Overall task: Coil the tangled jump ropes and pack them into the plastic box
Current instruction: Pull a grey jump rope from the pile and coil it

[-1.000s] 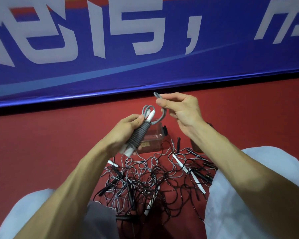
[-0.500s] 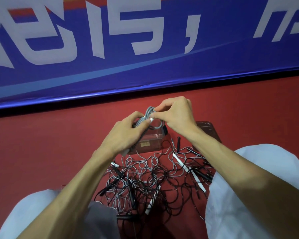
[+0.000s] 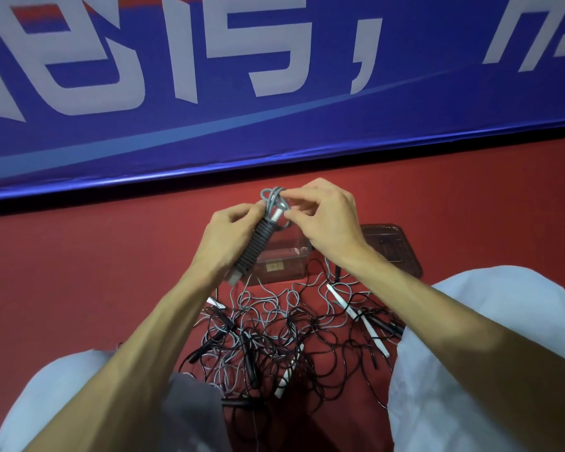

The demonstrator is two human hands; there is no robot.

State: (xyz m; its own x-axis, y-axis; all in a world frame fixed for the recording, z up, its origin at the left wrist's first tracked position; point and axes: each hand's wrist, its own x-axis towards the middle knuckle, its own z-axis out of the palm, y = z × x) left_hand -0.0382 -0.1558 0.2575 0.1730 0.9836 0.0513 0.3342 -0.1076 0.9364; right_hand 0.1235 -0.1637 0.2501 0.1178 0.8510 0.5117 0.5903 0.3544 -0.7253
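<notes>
Hands meet at centre frame, raised above a red floor (image 3: 88, 272). Left hand (image 3: 229, 236) is wrapped round a coiled jump rope (image 3: 256, 247), its cord wound in tight turns about the handles. The bundle is tilted, with its lower end toward the lower left and its upper end toward the upper right. A white handle tip shows at the upper end. Right hand (image 3: 323, 223) pinches the loose grey loops (image 3: 273, 195) at the top of the bundle, fingers and thumb bent in on the cord.

Plastic box (image 3: 284, 259), clear, stands on the floor directly under the hands. The bundle and right wrist partly cover it, and I cannot tell what it holds. A clear lid (image 3: 395, 252) lies flat just right of the box, its near corner hidden by the right forearm.

Tangled ropes (image 3: 274, 334) lie in a heap on the floor in the lower centre, reaching up to the front of the box. Black and grey cords are looped through one another. White handles (image 3: 340, 301) lie slantwise at the right of the heap, and black handles show at the left and bottom.

Knees in pale fabric (image 3: 470, 370) flank the heap at the lower left and lower right. A blue banner (image 3: 307, 125) with large white characters spans the upper frame.
</notes>
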